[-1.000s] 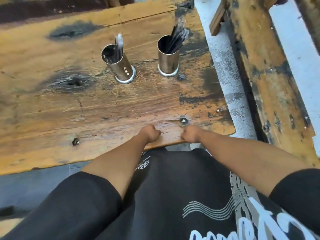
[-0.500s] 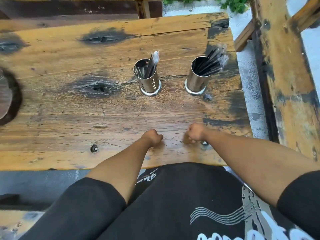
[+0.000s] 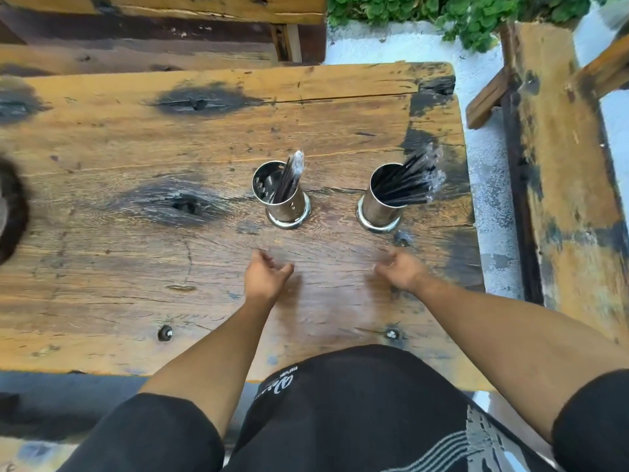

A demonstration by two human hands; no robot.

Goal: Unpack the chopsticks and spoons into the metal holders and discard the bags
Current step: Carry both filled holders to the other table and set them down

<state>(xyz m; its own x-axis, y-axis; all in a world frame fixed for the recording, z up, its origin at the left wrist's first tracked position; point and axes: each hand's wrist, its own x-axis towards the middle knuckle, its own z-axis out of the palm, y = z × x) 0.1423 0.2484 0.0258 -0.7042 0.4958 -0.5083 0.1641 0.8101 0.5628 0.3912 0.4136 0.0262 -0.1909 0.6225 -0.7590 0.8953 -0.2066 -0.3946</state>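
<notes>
Head view. An outdoor setting: a weathered plank table [image 3: 136,250] fills the frame, with a bench [image 3: 153,32] along the top edge, a second bench [image 3: 565,185] down the right side, and green plants [image 3: 459,15] at the top right over pale paving.

Centre of frame: two metal holders stand upright and apart on the table. The left holder [image 3: 287,206] carries a thin bundle [image 3: 292,175] of dark utensils with what looks like clear wrap at its top; I cannot tell chopsticks from spoons here. The right holder [image 3: 381,207] carries a fuller bundle [image 3: 412,182] leaning toward the right edge of the frame, its tips blurred and seemingly still bagged.

Below the holders: my left hand [image 3: 267,277] sits just below the left holder, fingers loosely curled with thumb apart, holding nothing. My right hand [image 3: 400,270] sits just below the right holder, fingers relaxed and slightly spread, also holding nothing. Neither touches a holder.

Judgement of state: the utensils appear to be in the holders with wrap still on, so unwrapping and discarding remain.

Risks as I read them:
- The right bundle leans outward; pulling its wrap sideways could tip the holder toward the nearby table edge.
- Tugging a bag without steadying the holder could lift the utensils out and scatter them.
- Loose bags outdoors may blow away unless gripped firmly.
- No bin shows in frame, so I would have to look for one.
</notes>
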